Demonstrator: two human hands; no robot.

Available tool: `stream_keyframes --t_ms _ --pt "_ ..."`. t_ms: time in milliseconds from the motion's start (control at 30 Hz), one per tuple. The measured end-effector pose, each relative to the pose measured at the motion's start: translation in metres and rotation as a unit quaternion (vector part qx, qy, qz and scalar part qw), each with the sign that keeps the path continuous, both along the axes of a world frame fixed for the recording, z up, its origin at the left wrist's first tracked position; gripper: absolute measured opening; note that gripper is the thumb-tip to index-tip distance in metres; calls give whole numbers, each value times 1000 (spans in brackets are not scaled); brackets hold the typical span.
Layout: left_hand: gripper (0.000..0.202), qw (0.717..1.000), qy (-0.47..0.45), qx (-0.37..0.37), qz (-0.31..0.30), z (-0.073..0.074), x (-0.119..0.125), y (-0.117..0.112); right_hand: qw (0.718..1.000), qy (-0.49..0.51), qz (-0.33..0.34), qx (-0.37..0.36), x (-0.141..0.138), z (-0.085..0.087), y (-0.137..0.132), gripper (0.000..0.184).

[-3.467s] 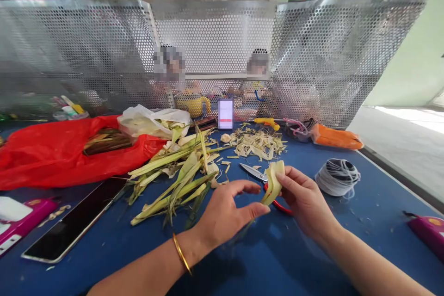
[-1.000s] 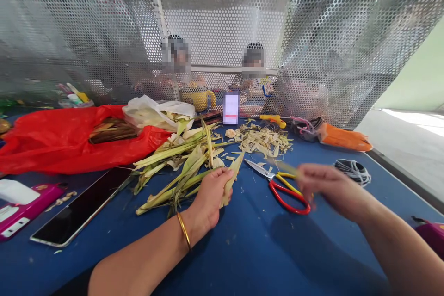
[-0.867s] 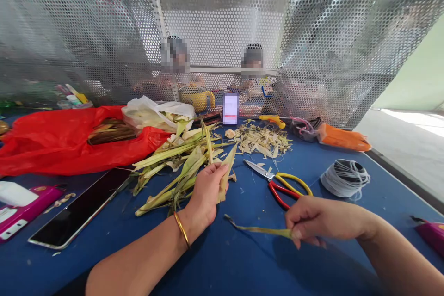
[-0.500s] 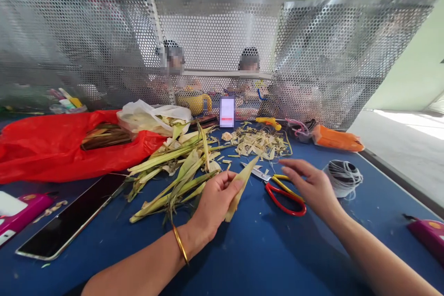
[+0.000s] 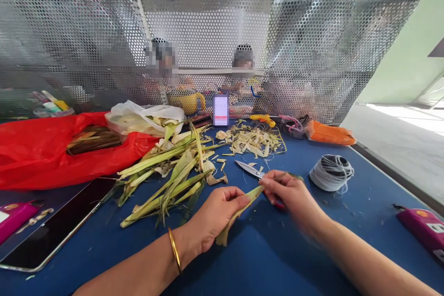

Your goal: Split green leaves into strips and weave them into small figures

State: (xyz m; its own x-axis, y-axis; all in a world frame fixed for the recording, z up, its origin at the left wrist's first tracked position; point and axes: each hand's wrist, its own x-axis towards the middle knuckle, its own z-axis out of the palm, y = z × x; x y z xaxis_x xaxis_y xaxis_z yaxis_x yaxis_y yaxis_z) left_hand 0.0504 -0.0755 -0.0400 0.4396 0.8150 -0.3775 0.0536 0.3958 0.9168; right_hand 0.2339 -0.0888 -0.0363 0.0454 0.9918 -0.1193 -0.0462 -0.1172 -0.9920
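A pale green corn husk (image 5: 239, 210) is stretched between my two hands above the blue table. My left hand (image 5: 222, 210), with a gold bangle at the wrist, pinches it near the middle between thumb and fingers. At the husk's upper right end, my right hand (image 5: 289, 194) has its thumb and fingertips closed on the tip. Scissors (image 5: 250, 169) lie beneath the right hand, their blades parted a little and most of the handles hidden by it. A heap of husks and stalks (image 5: 173, 175) lies to the left of my left hand.
Husk scraps (image 5: 258, 141) are piled towards the back. A spool of pale string (image 5: 332, 173) stands at right, near an orange packet (image 5: 331, 133). A red bag (image 5: 41, 157) and a dark phone (image 5: 58, 226) lie left. Behind a perforated metal screen (image 5: 208, 27) sit two people.
My right hand has come left from beside the scissors and taken the husk's tip. The husk now tilts lower towards the right. The view has shifted slightly right.
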Motion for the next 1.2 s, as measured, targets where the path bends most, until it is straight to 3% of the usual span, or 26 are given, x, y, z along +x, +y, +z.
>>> stream_keyframes --t_ms 100,200,267,333,367,433,500,567,667,733,900,967,1033,1200 --pt "29 999 -10 -9 32 0 -4 4 991 75 -115 8 21 1 11 32" --pt "28 998 -17 -10 55 -2 -9 11 977 82 -191 45 39 6 21 36" --pt "28 995 -33 -19 89 -2 -11 17 975 -1 -200 96 45 9 23 39" --pt "29 990 -49 -24 128 0 -14 22 963 -197 -126 132 46 11 20 38" --pt "28 987 -54 -23 146 1 -15 24 934 -325 -60 135 46 10 17 36" --pt "27 982 -59 -21 177 4 -17 29 822 -554 76 112 45 7 12 34" --pt "28 979 -64 -20 193 6 -20 33 719 -675 143 83 44 1 10 40" --pt "30 977 -68 -19 199 7 -21 35 682 -711 158 68 44 -4 11 50" --pt "32 977 -67 -13 202 6 -23 37 692 -700 165 61 44 -5 14 63" --pt "33 976 -69 -8 205 4 -23 39 724 -668 163 50 43 -5 14 68" --pt "35 970 -81 9 229 -3 -26 46 902 -410 119 61 38 -8 14 64" --pt "35 968 -81 9 237 -5 -27 48 940 -316 112 56 35 -10 14 62" --pt "35 968 -78 6 239 -5 -27 49 949 -294 112 38 31 -9 13 65" --pt "35 972 -65 -8 228 -5 -24 45 933 -347 92 20 26 -1 8 66"
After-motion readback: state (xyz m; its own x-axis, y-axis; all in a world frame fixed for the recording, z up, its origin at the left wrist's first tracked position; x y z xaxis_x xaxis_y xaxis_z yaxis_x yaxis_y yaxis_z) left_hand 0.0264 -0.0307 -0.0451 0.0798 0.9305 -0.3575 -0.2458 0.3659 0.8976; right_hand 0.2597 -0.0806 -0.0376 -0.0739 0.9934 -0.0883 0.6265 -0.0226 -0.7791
